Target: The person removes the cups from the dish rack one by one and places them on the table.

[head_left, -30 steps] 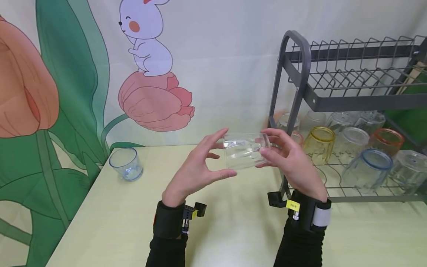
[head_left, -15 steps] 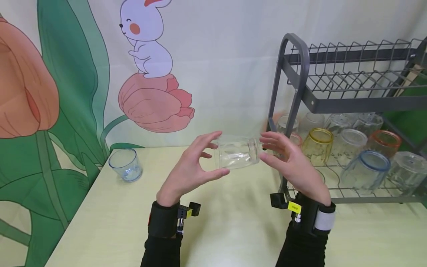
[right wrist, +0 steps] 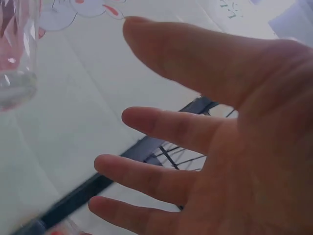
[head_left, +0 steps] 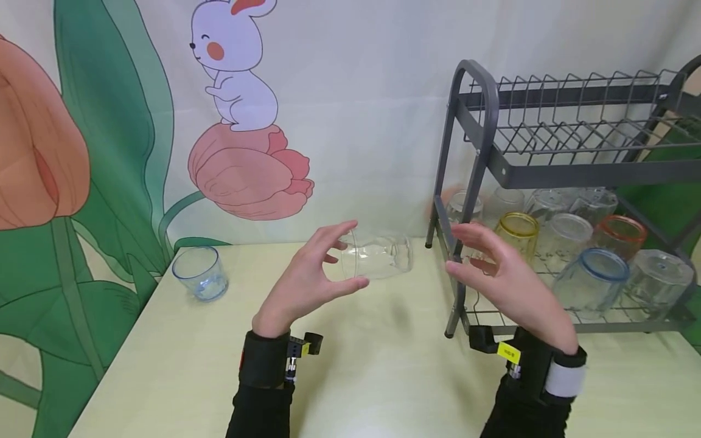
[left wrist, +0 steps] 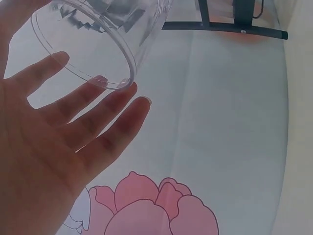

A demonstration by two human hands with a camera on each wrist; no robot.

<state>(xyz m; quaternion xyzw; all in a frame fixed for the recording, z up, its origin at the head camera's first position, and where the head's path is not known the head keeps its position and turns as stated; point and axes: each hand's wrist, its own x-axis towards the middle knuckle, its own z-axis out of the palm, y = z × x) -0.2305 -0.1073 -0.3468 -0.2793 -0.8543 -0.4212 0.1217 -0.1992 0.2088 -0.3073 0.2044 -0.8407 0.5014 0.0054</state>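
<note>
A clear drinking glass [head_left: 384,257] is tipped on its side above the table, its mouth toward my left hand [head_left: 306,277] and its base pointing right. My left fingers and thumb hold it around the rim; in the left wrist view, several fingertips lie along the rim of the glass [left wrist: 131,63]. To the right, my right hand [head_left: 509,286] is apart from it, fingers spread and bent slightly, holding nothing, in front of the rack's left post. At the left edge of the right wrist view, the glass base [right wrist: 18,90] shows beyond the thumb and fingertips.
A dark metal two-tier dish rack [head_left: 591,175] stands at the right, with several upturned glasses on its lower shelf, among them a yellow one [head_left: 517,234] and a blue-rimmed one [head_left: 591,283]. A bluish glass [head_left: 201,274] stands near the table's [head_left: 350,377] back left.
My right hand has let go of the glass's base and moved right, toward the rack. My left hand has shifted slightly left with the glass still in it.
</note>
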